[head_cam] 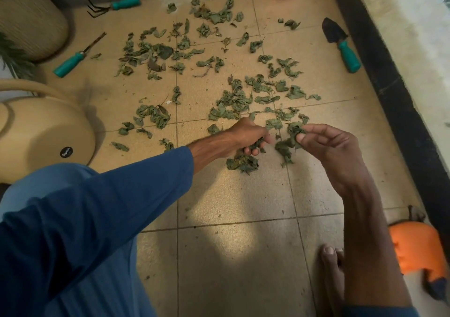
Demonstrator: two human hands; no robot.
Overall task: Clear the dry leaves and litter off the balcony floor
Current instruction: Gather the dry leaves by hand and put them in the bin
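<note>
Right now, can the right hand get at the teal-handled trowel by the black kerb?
Probably, with a forward stretch. Only scattered leaves lie on the floor between the right hand and the trowel. But its fingers pinch a leaf clump, which it would have to drop first.

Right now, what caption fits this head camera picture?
A person's left hand and right hand pick crumpled dry leaves off the tiled balcony floor.
</note>
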